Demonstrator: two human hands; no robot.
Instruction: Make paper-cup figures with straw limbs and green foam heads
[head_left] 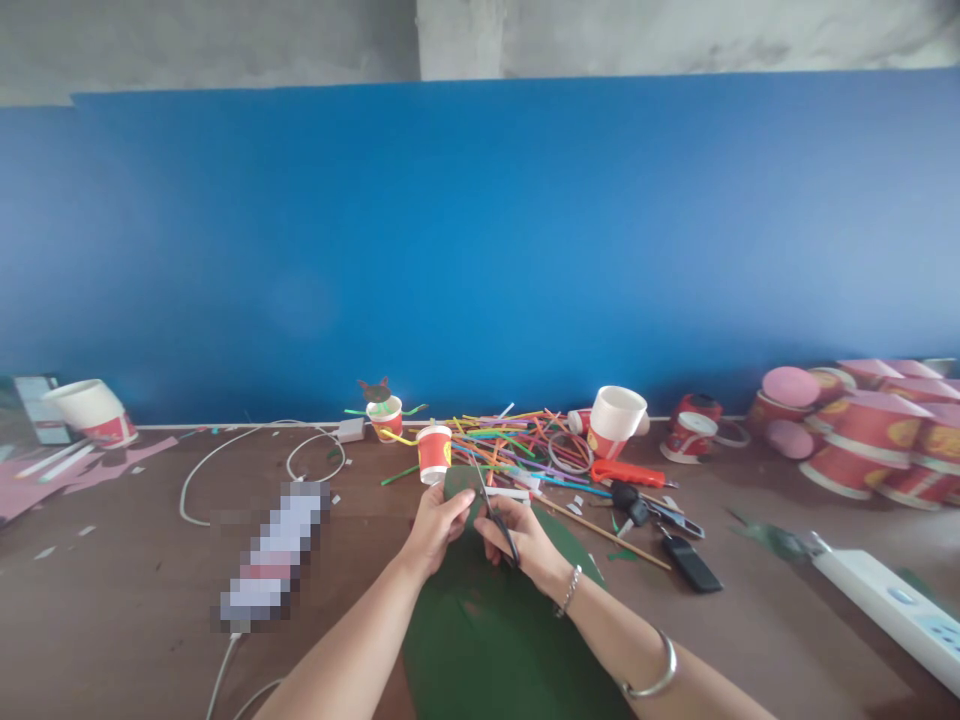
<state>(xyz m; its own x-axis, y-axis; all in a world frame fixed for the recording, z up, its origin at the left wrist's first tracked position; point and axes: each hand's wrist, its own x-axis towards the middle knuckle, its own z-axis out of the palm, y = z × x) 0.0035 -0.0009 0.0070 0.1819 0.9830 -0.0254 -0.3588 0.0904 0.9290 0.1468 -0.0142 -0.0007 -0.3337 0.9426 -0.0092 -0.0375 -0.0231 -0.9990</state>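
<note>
My left hand (441, 522) pinches a small piece of dark green paper (459, 482) between thumb and fingers. Black-handled scissors (501, 530) are in my right hand (519, 540), their blades pointing up beside the right edge of that piece. Whether the blades touch the paper I cannot tell. Under both hands spreads a large dark green sheet (502, 650). Just beyond my left hand a red and white paper cup (434, 455) has a yellow strip sticking out at its left. Behind it sits another cup (385, 418) with a brown eared cutout and green strips.
Colourful sticks (510, 445) lie heaped behind my hands, near a white cup (616, 420) and an orange-red cutter (630, 473). Keys (630, 505) lie at right, before a power strip (892, 600) and stacked cups (870, 430). At left is a blurred-out phone (274, 550) with a cable.
</note>
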